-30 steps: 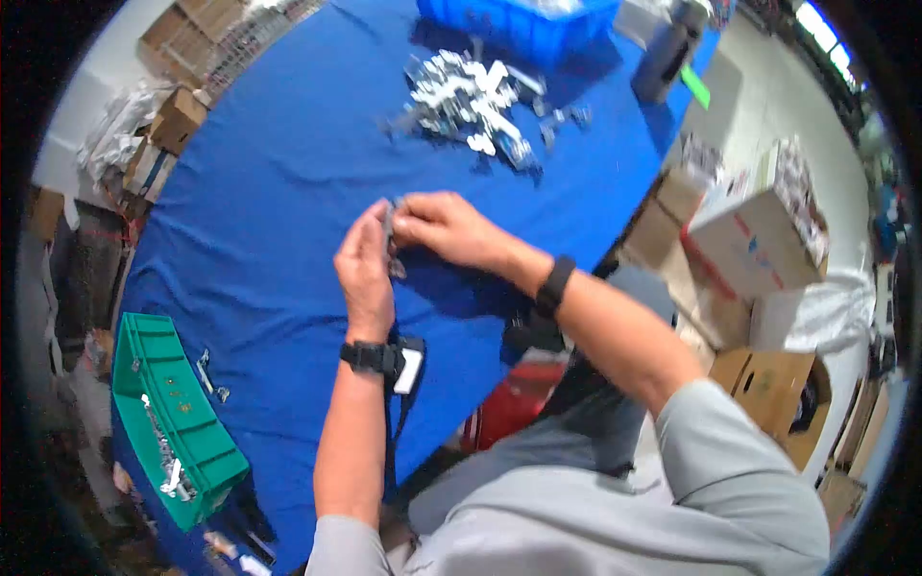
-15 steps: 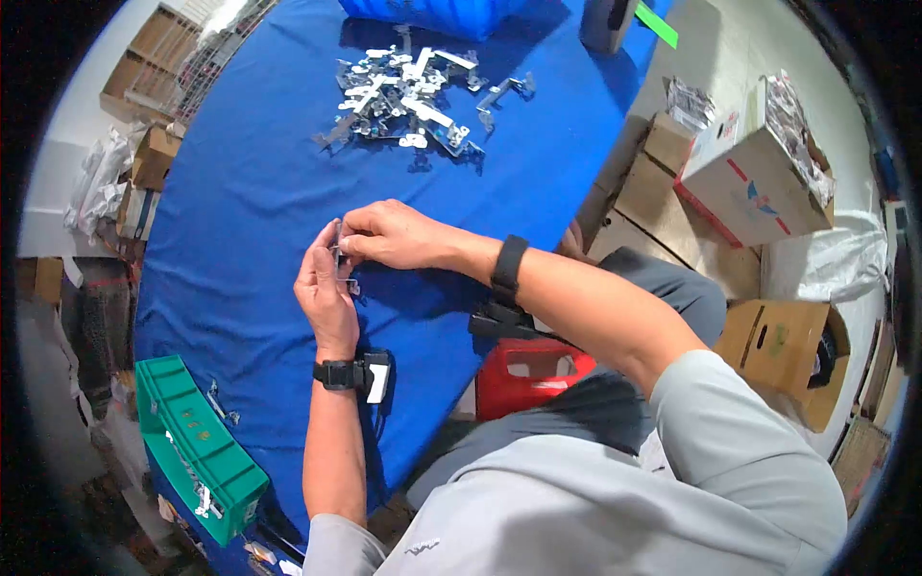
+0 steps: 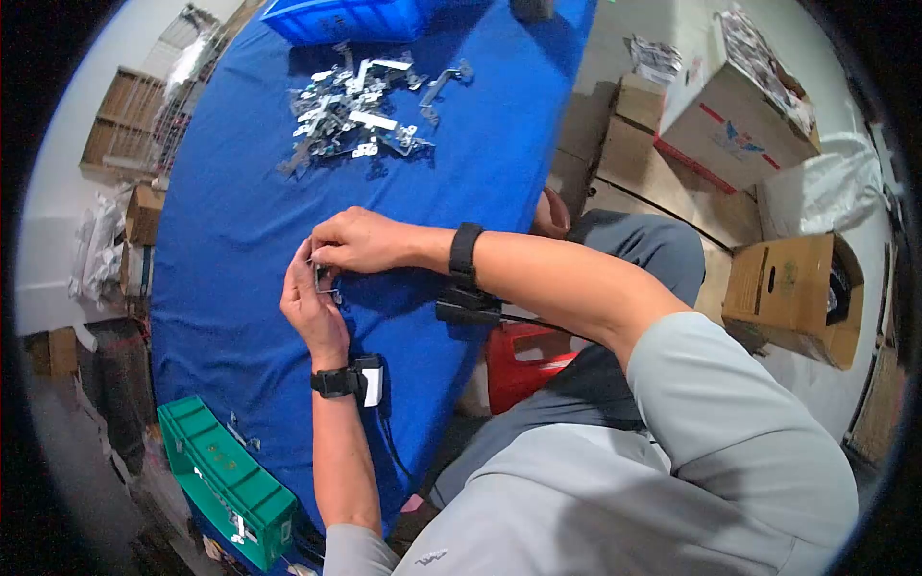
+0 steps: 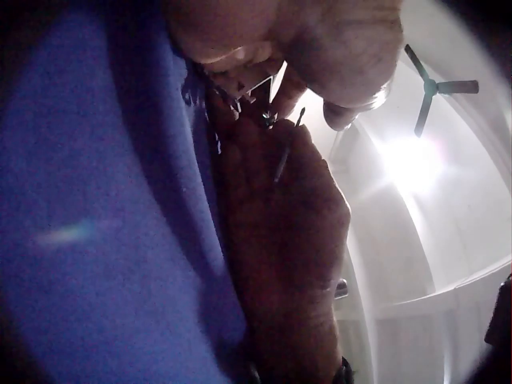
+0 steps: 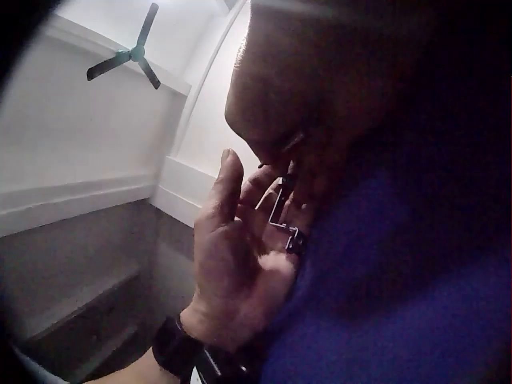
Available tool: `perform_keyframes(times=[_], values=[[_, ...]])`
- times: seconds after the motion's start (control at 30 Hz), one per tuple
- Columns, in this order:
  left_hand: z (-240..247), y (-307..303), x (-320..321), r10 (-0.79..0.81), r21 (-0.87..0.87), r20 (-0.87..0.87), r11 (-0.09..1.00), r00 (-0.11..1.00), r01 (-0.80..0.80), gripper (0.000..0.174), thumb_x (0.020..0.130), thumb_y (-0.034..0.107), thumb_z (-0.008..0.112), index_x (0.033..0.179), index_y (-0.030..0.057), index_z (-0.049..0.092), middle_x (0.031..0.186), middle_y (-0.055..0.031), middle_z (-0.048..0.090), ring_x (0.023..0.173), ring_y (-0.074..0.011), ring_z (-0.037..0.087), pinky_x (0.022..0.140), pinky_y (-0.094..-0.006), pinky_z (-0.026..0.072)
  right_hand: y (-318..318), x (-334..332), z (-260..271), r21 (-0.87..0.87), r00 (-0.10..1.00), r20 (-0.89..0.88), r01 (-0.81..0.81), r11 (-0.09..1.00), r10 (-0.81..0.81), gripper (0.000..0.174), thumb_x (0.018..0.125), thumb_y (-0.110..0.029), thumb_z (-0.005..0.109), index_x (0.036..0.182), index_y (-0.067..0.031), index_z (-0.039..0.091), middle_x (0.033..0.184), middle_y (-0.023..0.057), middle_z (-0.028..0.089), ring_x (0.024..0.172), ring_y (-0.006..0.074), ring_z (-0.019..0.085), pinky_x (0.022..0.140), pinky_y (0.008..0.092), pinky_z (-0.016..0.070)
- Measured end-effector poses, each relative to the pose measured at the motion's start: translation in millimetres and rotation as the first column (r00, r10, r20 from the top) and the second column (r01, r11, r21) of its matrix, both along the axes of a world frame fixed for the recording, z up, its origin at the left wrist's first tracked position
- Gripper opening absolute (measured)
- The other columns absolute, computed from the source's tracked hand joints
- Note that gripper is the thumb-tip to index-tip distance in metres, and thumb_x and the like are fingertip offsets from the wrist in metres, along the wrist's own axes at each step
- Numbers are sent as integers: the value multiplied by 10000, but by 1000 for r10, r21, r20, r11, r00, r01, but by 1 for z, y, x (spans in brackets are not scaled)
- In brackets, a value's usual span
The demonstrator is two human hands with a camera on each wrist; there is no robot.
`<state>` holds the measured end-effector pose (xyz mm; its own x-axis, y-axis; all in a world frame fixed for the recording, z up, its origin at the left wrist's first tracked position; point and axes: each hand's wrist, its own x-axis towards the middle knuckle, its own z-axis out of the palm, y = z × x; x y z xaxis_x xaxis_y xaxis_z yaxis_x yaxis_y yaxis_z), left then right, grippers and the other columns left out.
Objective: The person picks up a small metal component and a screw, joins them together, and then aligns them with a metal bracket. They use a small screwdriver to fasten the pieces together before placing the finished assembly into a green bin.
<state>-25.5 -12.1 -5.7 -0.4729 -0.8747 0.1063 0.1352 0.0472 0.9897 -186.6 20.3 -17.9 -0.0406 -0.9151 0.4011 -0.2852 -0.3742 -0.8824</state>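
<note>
A thin, angled metal bracket (image 3: 327,288) is between the two hands, over the blue cloth. My left hand (image 3: 309,309) holds it along the fingers, palm turned up; in the right wrist view the left thumb (image 5: 228,180) stands apart from it. My right hand (image 3: 363,242) comes from the right and pinches the bracket's upper end with thumb and fingertips. The right wrist view shows the bent lower part of the bracket (image 5: 280,226) beside the left palm. Right fingers cover its upper end. A pile of similar metal brackets (image 3: 360,115) lies farther up the cloth.
A blue bin (image 3: 346,24) stands behind the pile. At lower left is a green crate (image 3: 235,466) with metal parts inside, and small loose parts (image 3: 240,434) beside it. A red object (image 3: 523,360) and cardboard boxes (image 3: 788,288) stand off the table's right side.
The head view has shifted, so pile, bin and crate sit differently in it. Both hands stay together at the bracket, with only slight finger movement.
</note>
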Motion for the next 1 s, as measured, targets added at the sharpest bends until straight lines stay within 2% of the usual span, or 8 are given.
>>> perform_keyframes(times=[0.13, 0.43, 0.5, 0.53, 0.57, 0.63, 0.87, 1.0], values=[[-1, -2, 0, -6, -8, 31, 1000, 1000, 6, 415, 1055, 274, 473, 1282, -62, 562, 1248, -150, 616, 1108, -204, 619, 928, -327, 524, -3, 2, -3, 5, 999, 41, -17, 1000, 17, 273, 924, -228, 571, 920, 27, 668, 836, 179, 709, 735, 250, 710, 637, 375, 533], [-2, -3, -1, 30, -33, 21, 999, 999, -29, 388, 1041, 252, 510, 1271, -53, 579, 1204, -116, 640, 1050, -179, 639, 886, -294, 531, -10, 7, 0, 28, 1000, 23, -5, 1000, 4, 280, 927, -221, 572, 914, 45, 659, 822, 192, 701, 728, 277, 709, 646, 381, 539], [-5, -4, -1, 21, -20, 4, 1000, 1000, -21, 383, 1045, 255, 503, 1267, -44, 590, 1196, -104, 647, 1045, -167, 638, 876, -287, 531, -10, 9, 1, 15, 998, 55, 34, 999, -35, 280, 932, -224, 572, 934, 41, 663, 823, 179, 705, 730, 254, 713, 642, 367, 543], [-3, -3, -2, 31, -38, 30, 999, 999, -29, 389, 1048, 262, 496, 1265, -46, 593, 1194, -103, 649, 1041, -162, 635, 869, -285, 530, -6, 7, 6, 85, 995, 95, -6, 996, -2, 280, 946, -223, 564, 946, 41, 659, 800, 153, 700, 711, 210, 705, 629, 344, 540], [-4, -4, -3, 30, -63, 34, 998, 999, -28, 395, 1051, 269, 489, 1267, -46, 593, 1198, -104, 647, 1038, -157, 633, 865, -284, 529, -5, 7, 8, 89, 996, 92, -27, 996, 19, 280, 946, -223, 564, 946, 41, 659, 800, 153, 700, 711, 210, 705, 629, 344, 540], [-3, -4, -1, 23, -67, 45, 998, 999, -20, 400, 1050, 277, 493, 1269, -42, 593, 1198, -98, 648, 1038, -151, 630, 872, -285, 528, -4, 8, 9, 139, 987, 163, -6, 990, -16, 275, 901, -229, 573, 918, 24, 680, 846, 211, 696, 775, 351, 699, 683, 432, 540], [-4, -5, -2, 66, -69, 86, 996, 994, -60, 402, 1049, 284, 500, 1260, -41, 606, 1161, -65, 651, 964, -104, 597, 797, -239, 490, -4, 9, 9, 141, 984, 174, 4, 990, -28, 266, 908, -209, 566, 906, 36, 670, 798, 208, 693, 730, 311, 710, 652, 401, 545], [-4, -5, -1, 78, -85, 103, 994, 992, -69, 403, 1047, 286, 504, 1243, -48, 615, 1159, -86, 657, 975, -120, 607, 819, -243, 493, -2, 10, 12, 129, 982, 186, -1, 992, -23, 264, 919, -205, 561, 879, 41, 647, 791, 205, 690, 721, 300, 706, 642, 399, 539]])
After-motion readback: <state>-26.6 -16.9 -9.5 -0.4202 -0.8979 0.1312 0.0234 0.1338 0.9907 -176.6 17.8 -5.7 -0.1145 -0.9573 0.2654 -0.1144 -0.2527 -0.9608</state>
